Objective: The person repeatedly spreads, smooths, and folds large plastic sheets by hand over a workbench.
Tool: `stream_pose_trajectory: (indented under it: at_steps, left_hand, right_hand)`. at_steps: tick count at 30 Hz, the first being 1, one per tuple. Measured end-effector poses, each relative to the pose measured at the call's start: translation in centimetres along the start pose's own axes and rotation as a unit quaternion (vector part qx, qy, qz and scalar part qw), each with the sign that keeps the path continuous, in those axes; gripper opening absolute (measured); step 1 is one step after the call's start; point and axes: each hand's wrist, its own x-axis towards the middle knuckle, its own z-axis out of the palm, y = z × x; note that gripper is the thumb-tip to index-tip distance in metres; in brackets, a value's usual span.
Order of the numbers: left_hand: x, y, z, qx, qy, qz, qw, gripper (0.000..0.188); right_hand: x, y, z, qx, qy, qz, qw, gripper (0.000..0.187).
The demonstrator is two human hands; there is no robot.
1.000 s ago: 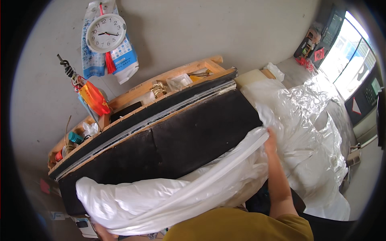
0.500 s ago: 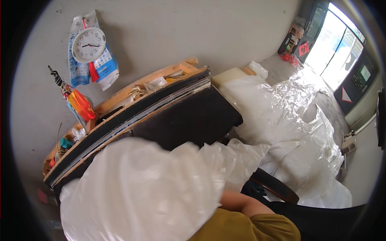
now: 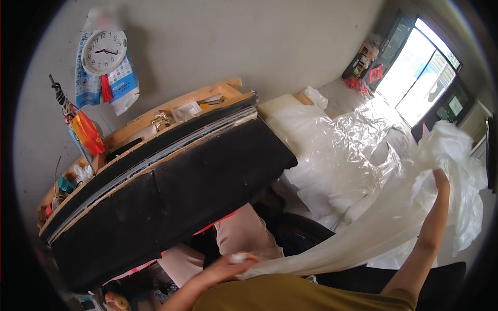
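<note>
A long, milky translucent plastic sheet (image 3: 358, 233) stretches from my lap to a raised bunch at the right. My right hand (image 3: 441, 179), arm reaching out and up, is closed on its bunched upper part. Low in the middle, over my lap, my left hand (image 3: 236, 265) is closed on the sheet's near end, and a bit of white shows between its fingers. Between the hands the sheet hangs in a twisted, slanting band. Folds partly hide the right fingers.
A black-covered bench (image 3: 171, 181) stands before my knees, with a wooden tray (image 3: 140, 122) of small items behind. More plastic sheeting (image 3: 332, 150) covers things at the right. A clock (image 3: 105, 52) hangs on the wall. A glazed door (image 3: 423, 72) stands far right.
The plastic sheet has swept from over the bench and my lap to the right. My right arm is now stretched out with it. The bench front, my knees and both hands have come into view.
</note>
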Motion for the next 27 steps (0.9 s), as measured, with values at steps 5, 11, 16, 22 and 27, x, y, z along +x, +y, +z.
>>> stream_pose_trajectory:
  at_steps: [5, 11, 16, 22, 27]
  left_hand:
    - [-17.2, 0.1, -15.8, -0.246, 0.575, 0.350, 0.697, 0.024]
    - [-12.2, -3.1, -16.1, -0.332, 0.650, 0.440, 0.523, 0.044]
    - [-29.0, -6.9, -22.6, 0.306, 0.850, -0.011, 0.428, 0.030]
    - [-42.2, -18.4, -27.5, 0.159, 0.858, -0.377, 0.310, 0.046]
    - [-48.5, -23.8, -30.9, 0.211, 0.879, -0.272, 0.330, 0.046]
  right_hand:
    - [1.3, -36.2, -0.6, 0.210, 0.142, -0.243, 0.936, 0.016]
    - [-4.7, -63.1, 10.9, 0.143, 0.395, -0.424, 0.803, 0.030]
    - [-12.5, -67.1, 15.6, 0.097, 0.173, -0.573, 0.796, 0.049]
    - [-13.8, -55.3, 24.8, 0.268, -0.147, -0.093, 0.948, 0.037]
    - [-15.9, -58.0, 21.2, 0.308, 0.153, -0.166, 0.924, 0.022]
